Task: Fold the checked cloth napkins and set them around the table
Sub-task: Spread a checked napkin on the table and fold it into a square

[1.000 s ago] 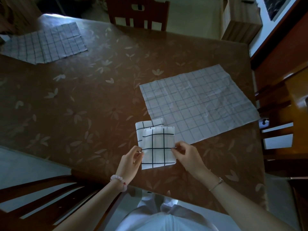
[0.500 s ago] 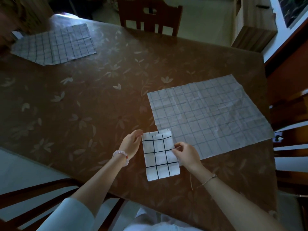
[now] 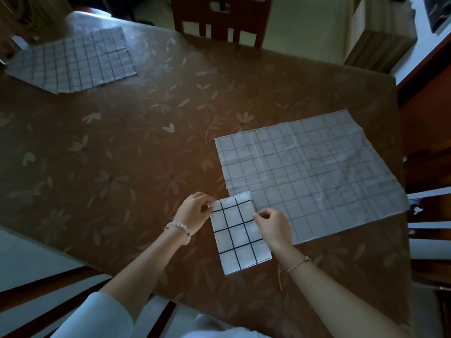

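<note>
A small folded white napkin (image 3: 238,234) with dark checks lies flat near the table's front edge. My left hand (image 3: 194,213) pinches its upper left corner. My right hand (image 3: 273,226) pinches its right edge, a little below the top. Its upper right corner overlaps a large unfolded checked napkin (image 3: 314,174), which is spread flat to the right. Another checked napkin (image 3: 73,61) lies spread out at the table's far left corner.
The brown table (image 3: 146,147) has a leaf-patterned cover. A wooden chair (image 3: 219,20) stands at the far side, another chair (image 3: 429,215) at the right, and a third (image 3: 48,296) at the near left. A wooden cabinet (image 3: 378,32) stands at the back right.
The folded napkin came down from its raised hold and now lies flat on the table. My left hand moved up to its top left corner; my right hand stays on its right edge.
</note>
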`<action>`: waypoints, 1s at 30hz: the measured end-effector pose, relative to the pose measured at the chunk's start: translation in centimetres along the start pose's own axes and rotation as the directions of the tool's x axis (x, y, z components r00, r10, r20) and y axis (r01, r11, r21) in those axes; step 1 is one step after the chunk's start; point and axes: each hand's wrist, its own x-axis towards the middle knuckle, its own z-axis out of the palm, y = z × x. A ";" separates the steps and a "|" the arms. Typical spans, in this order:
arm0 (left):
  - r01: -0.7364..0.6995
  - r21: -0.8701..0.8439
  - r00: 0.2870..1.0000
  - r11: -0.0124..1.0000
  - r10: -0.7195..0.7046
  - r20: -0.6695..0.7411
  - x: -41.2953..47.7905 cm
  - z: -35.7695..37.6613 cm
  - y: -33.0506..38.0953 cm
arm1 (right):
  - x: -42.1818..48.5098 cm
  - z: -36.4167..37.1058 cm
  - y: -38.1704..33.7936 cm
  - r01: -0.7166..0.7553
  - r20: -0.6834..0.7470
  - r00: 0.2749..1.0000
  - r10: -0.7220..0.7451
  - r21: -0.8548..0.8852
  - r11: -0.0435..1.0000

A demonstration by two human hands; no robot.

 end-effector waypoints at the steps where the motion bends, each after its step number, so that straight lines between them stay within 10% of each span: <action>1: -0.008 0.010 1.000 1.000 0.008 -0.005 0.0 0.1 0.0 | 0.1 0.0 0.0 -0.001 -0.006 1.000 0.001 -0.004 1.000; 13: 0.107 -0.042 0.990 0.993 -0.110 -0.087 1.2 1.1 0.0 | 0.1 0.6 0.1 0.098 -0.131 0.985 -0.115 -0.129 0.987; 17: 0.121 -0.053 0.987 0.991 -0.126 -0.100 1.3 1.1 -0.2 | -1.5 0.6 0.7 0.384 -0.196 0.861 -0.470 -0.355 0.852; 21: 0.095 -0.040 0.989 0.995 -0.099 -0.108 1.3 1.2 -0.1 | -5.1 1.7 2.4 0.633 -0.029 0.715 -0.699 -0.398 0.664; 30: 0.029 0.147 0.993 0.989 -0.012 -0.115 0.8 1.3 0.5 | -5.9 4.0 6.7 0.588 0.201 0.782 -0.590 -0.550 0.593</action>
